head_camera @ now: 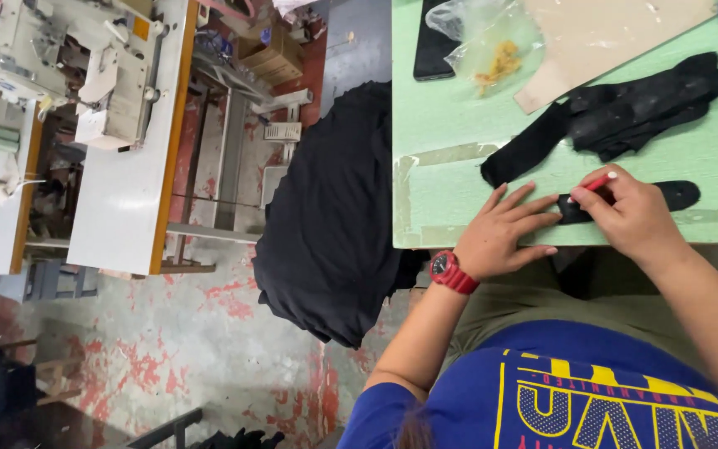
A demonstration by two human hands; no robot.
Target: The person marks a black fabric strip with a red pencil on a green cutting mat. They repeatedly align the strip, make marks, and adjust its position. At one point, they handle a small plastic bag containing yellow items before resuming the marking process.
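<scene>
My left hand lies flat, fingers spread, near the front edge of a pale green table, pressing the end of a small black oval fabric piece. It wears a red wristwatch. My right hand grips a red marking pencil with its tip on that black piece. A pile of black fabric pieces lies just beyond the hands.
A tan cardboard pattern, a clear plastic bag and a black phone lie farther back. A black cloth heap hangs left of the table. Sewing machine tables stand at left on a red-patched floor.
</scene>
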